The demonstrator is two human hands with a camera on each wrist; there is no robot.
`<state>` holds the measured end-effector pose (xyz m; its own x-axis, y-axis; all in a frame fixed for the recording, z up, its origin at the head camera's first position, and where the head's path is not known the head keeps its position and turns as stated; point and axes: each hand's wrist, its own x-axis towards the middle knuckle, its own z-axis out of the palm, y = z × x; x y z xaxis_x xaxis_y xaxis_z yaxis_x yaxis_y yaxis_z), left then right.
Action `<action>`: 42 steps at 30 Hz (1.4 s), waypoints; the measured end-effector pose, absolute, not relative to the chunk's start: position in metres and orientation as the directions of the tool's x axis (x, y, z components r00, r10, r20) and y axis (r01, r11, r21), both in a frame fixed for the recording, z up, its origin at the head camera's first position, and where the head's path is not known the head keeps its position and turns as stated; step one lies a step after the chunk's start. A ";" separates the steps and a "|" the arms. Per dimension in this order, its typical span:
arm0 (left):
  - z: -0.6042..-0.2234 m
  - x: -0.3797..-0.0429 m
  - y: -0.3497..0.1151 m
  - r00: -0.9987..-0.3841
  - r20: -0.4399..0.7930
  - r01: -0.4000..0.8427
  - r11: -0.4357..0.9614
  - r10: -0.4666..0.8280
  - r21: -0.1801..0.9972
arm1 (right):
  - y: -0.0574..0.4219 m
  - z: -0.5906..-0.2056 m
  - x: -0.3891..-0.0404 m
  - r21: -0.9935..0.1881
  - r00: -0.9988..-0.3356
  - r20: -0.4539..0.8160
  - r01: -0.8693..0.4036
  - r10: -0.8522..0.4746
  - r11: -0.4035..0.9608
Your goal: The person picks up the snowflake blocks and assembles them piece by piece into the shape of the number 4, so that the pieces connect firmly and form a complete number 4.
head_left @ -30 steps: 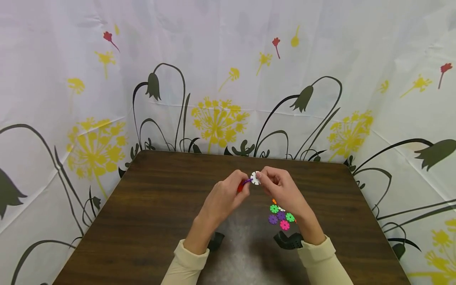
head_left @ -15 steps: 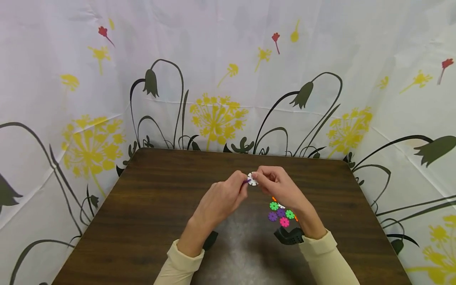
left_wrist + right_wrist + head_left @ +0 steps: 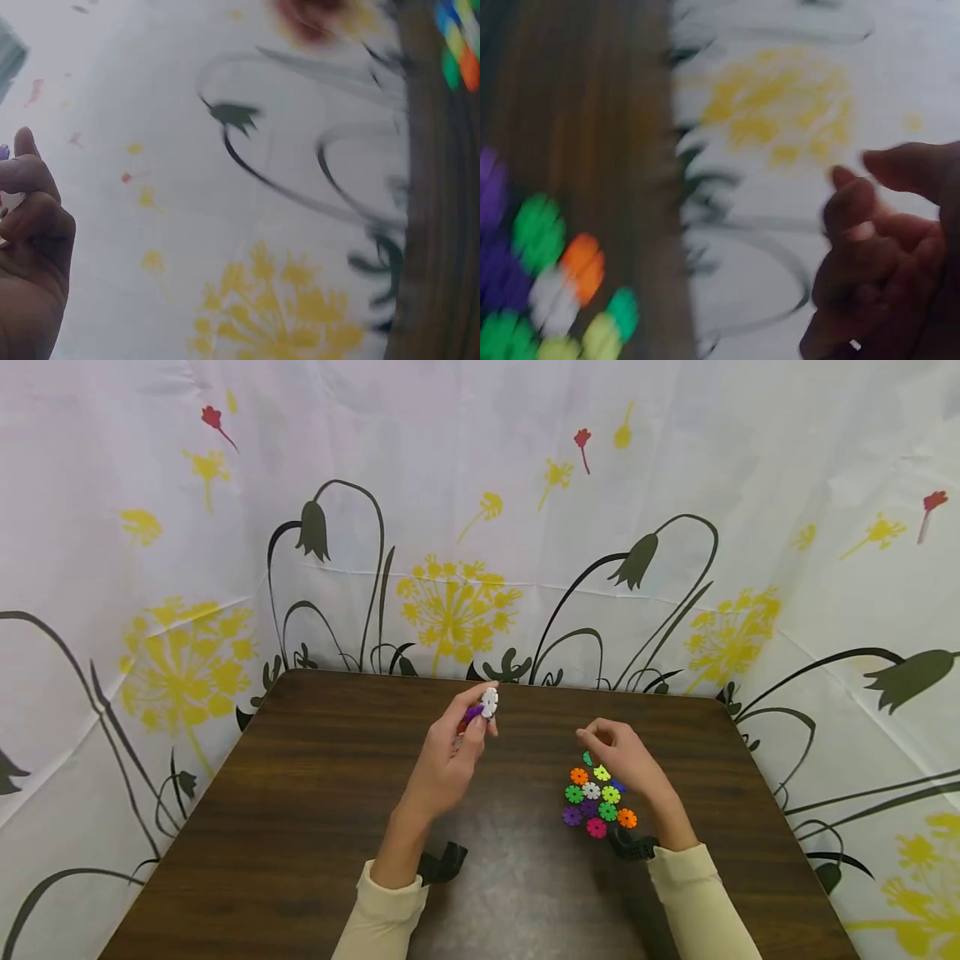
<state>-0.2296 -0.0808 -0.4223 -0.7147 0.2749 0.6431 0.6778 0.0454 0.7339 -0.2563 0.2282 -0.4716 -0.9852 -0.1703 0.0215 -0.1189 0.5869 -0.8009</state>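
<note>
Nearest me, my cream sleeves [image 3: 701,893] come in from the near edge, with a black wrist mount [image 3: 444,862] at my left wrist and another at my right, above the brown wood-grain table [image 3: 315,793]. To the right of centre lie the loose notched discs, a pink disc [image 3: 597,832] nearest, then purple ones, green ones and an orange one at the right; beyond these come a loose white disc [image 3: 591,794], yellow ones, a bit of blue and another orange one, with a small green disc [image 3: 587,758] farthest. My right hand [image 3: 630,760] hangs just right of that far end, its fingers loosely bent, thumb and forefinger slightly apart, pinching nothing that I can see. Over to the left, my left hand [image 3: 442,764] grips a joined piece between thumb and fingers: a purple disc [image 3: 474,714] sits right in the grasp, red shows behind it deeper toward my palm, and a held white disc [image 3: 489,703] stands on edge at the right, by my fingertips. Past the table's far edge hangs a white cloth [image 3: 420,460] printed with yellow, red and dark green flowers.
</note>
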 end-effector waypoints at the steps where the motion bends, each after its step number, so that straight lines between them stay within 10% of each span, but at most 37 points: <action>1: -0.421 -0.228 -0.081 -0.714 0.645 0.665 -0.025 0.271 0.746 | 0.232 -0.480 -0.259 -0.767 -0.988 -0.016 -0.088 -0.156 0.635; 16: -0.404 -0.218 -0.077 -0.860 0.357 0.101 -0.563 0.365 0.820 | 0.254 -0.544 -0.277 -0.425 -0.956 -0.240 0.258 0.166 0.868; 28: -0.412 -0.219 -0.082 -0.838 0.369 0.162 -0.463 0.402 0.872 | 0.255 -0.553 -0.290 -0.645 -0.965 -0.250 0.225 0.076 0.730; 42: -0.420 -0.218 -0.075 -0.798 0.424 0.427 -0.095 0.427 0.899 | 0.234 -0.505 -0.268 -0.914 -0.993 0.033 -0.074 -0.110 0.399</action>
